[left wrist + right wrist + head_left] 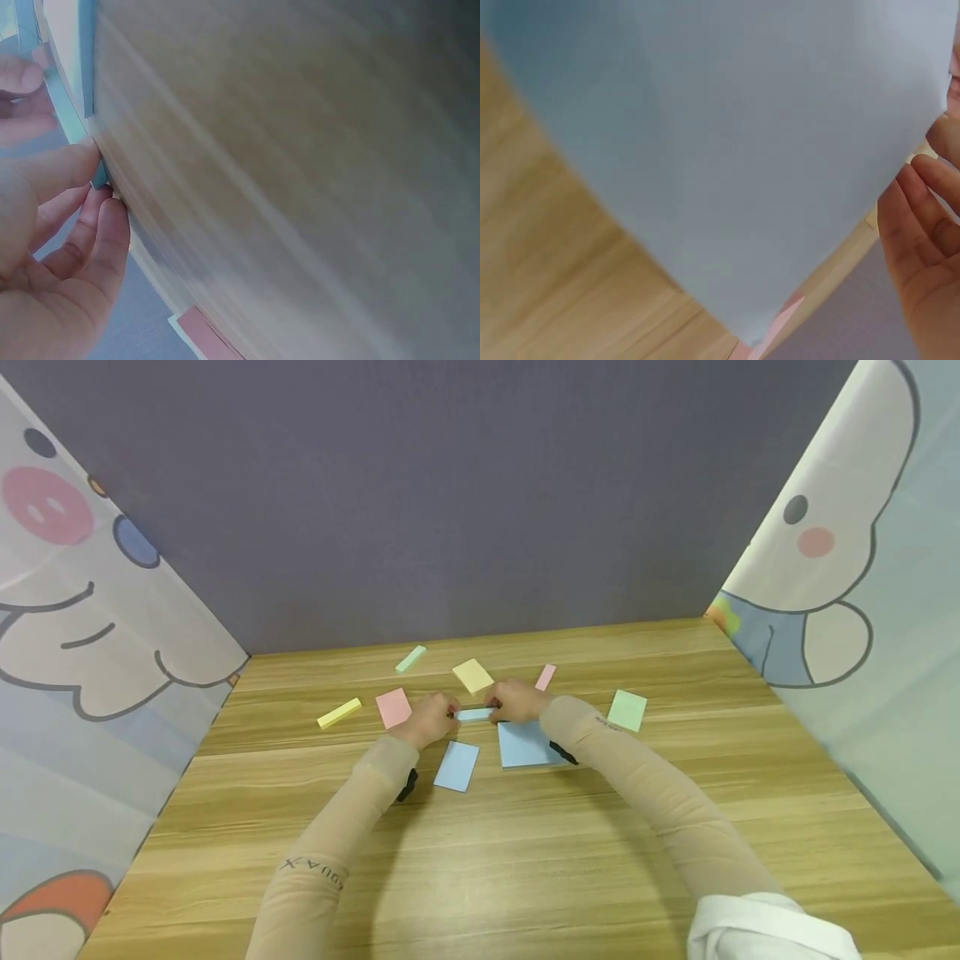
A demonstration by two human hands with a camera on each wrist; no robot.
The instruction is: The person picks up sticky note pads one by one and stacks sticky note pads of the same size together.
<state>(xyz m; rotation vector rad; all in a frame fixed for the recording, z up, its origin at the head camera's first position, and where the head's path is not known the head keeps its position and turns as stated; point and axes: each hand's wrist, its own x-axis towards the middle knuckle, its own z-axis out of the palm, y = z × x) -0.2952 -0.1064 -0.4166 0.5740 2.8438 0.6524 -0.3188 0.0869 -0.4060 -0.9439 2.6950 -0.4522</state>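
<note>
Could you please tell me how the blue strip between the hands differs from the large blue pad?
The blue strip is narrow, while the large blue pad is broad. The left hand and right hand hold the strip's ends, while neither grips the pad, which lies on the table. Both are light blue.

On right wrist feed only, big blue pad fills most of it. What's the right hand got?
Observer: Head view: right hand grips the right end of a narrow light blue strip.
Operator: And the strip's other end?
Observer: Left hand pinches it between thumb and fingers, clearest in the left wrist view.
Operator: Any other blue pad about?
Observer: Yes, a smaller blue pad lies flat on the table, left of the big blue pad.
</note>
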